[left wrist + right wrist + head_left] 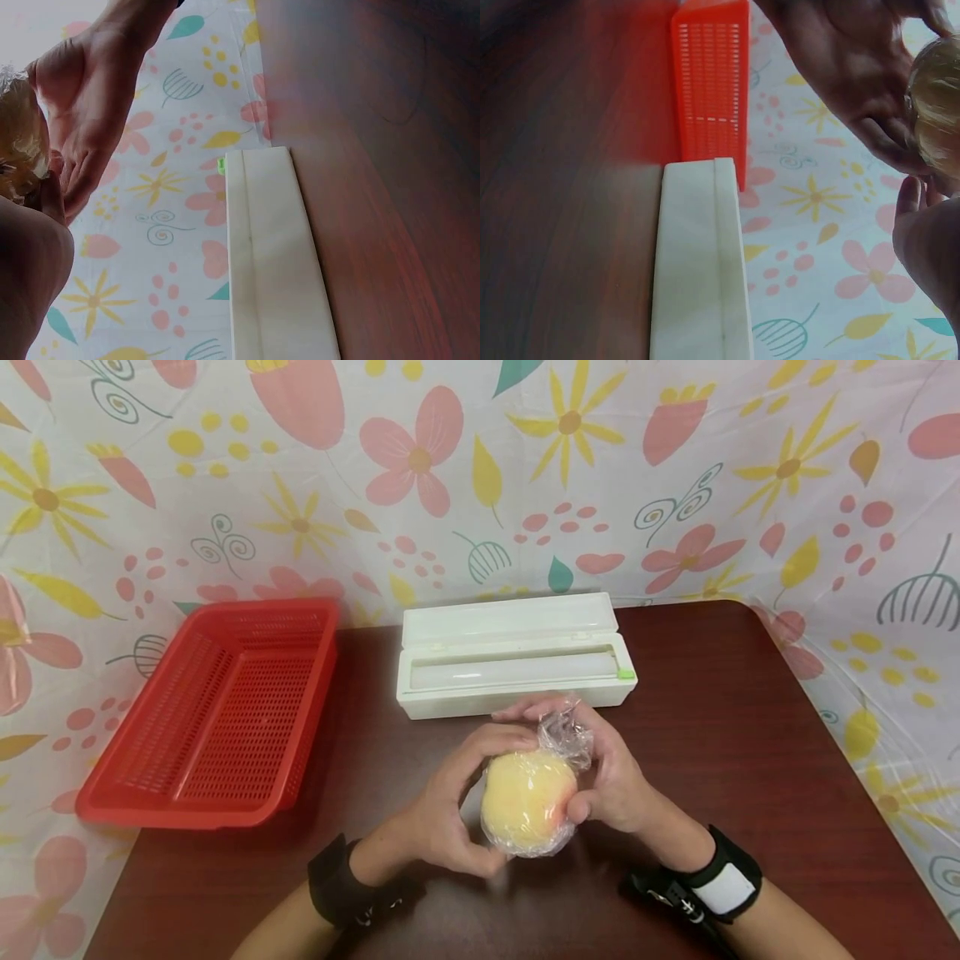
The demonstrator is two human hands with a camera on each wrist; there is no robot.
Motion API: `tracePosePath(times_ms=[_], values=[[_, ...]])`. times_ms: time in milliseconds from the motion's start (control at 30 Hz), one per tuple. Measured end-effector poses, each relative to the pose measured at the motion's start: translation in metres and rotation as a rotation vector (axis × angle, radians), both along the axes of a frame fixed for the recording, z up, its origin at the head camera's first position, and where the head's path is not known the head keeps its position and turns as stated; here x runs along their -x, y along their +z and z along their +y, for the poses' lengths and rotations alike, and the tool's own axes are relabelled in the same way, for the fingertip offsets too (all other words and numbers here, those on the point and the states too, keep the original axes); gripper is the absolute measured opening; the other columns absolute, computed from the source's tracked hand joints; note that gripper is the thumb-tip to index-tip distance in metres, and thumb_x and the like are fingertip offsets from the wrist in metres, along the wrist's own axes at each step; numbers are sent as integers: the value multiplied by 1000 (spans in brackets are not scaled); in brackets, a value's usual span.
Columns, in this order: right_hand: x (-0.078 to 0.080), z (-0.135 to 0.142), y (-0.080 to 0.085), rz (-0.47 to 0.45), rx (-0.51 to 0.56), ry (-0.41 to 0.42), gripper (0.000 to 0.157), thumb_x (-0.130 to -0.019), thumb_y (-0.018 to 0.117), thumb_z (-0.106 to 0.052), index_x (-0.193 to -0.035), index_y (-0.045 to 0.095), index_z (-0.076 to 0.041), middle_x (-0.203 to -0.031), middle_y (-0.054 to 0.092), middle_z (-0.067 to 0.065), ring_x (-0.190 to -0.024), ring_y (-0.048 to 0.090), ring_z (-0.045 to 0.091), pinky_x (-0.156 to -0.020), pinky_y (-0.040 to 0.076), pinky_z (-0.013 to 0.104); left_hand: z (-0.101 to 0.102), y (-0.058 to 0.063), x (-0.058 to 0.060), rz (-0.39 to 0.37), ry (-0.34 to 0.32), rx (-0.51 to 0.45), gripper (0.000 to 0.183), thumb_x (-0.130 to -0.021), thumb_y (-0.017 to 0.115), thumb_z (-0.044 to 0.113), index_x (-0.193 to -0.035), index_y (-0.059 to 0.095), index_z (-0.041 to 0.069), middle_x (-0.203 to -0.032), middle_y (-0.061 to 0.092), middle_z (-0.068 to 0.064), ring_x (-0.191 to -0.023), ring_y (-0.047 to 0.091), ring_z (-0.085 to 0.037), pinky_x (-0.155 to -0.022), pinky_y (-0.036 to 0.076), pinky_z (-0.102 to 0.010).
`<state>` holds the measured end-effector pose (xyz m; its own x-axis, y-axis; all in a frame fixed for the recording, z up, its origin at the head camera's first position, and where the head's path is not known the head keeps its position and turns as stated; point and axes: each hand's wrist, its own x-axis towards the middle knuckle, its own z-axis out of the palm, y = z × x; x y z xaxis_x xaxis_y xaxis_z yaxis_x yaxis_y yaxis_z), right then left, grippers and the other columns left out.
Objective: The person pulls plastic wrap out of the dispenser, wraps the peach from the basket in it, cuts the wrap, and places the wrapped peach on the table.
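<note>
A round yellow peach [528, 802] with a red blush, wrapped in clear cling film, is held up between both hands in the head view. My left hand [457, 802] curves round its left side, thumb below and fingers at the top. On the other side my right hand [611, 768] grips it, the thumb pressed on the blushed part and the fingers behind. Bunched cling film [566, 739] sticks up at the peach's upper right, against the right palm. Both wrist views catch only part of the wrapped peach [19, 139] at the frame edge.
Behind the hands stands a white cling film box [517, 700], lid raised, with a film roll [510, 670] inside and a green tab [626, 674] at its right end. A red perforated basket [300, 760] sits at left. A floral sheet [465, 552] backs the dark table [720, 718].
</note>
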<state>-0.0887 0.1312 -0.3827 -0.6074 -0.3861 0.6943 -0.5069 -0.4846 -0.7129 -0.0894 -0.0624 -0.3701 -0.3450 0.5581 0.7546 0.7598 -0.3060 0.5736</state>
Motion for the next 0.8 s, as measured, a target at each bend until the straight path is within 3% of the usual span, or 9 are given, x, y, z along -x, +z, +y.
tracePosePath(times_ms=[233, 433, 633, 800], values=[[0, 3, -4, -20, 41, -44, 82, -78, 78, -38, -124, 40, 19, -124, 47, 34, -115, 49, 38, -95, 47, 36, -1, -1, 1, -21, 14, -15, 88, -44, 72, 6, -125, 42, -14, -127, 48, -25, -120, 46, -35, -102, 39, -50], [0, 4, -4, -28, 70, -62, 74, -78, 80, -27, -121, 41, 19, -123, 48, 35, -117, 47, 42, -95, 48, 37, -1, -1, 2, -27, 25, -28, 87, -45, 72, 5, -124, 41, -15, -127, 47, -25, -119, 46, -35, -101, 40, -50], [-1, 6, -1, -16, 80, -70, 68, -82, 76, -16, -126, 40, 21, -126, 49, 37, -120, 47, 43, -93, 49, 37, -2, 0, 3, -31, 55, -29, 88, -46, 74, 3, -125, 41, -16, -126, 47, -26, -118, 46, -34, -100, 42, -49], [-2, 6, 3, 23, 79, -84, 64, -88, 71, -18, -129, 40, 22, -127, 50, 36, -119, 49, 41, -89, 51, 35, -2, 0, 5, -38, 80, -41, 87, -46, 74, 4, -125, 41, -16, -124, 48, -26, -115, 48, -33, -97, 45, -48]])
